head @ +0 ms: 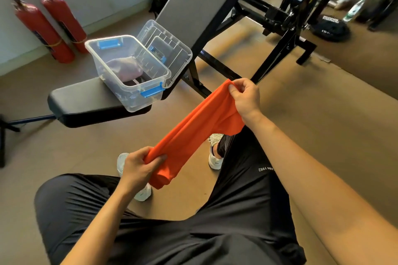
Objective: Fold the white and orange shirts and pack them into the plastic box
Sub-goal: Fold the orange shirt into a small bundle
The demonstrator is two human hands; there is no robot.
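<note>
Black shorts are filling the near view; the person is sitting. Left hand is gripping the lower end of the orange shirt while right hand is pinching the upper end. Both are holding the folded strip taut in mid-air above the knees, probably to square the fold. Plastic box is sitting open at the right end of the bench seat, its lid leaning behind. A pale garment, likely the white shirt, is lying inside.
</note>
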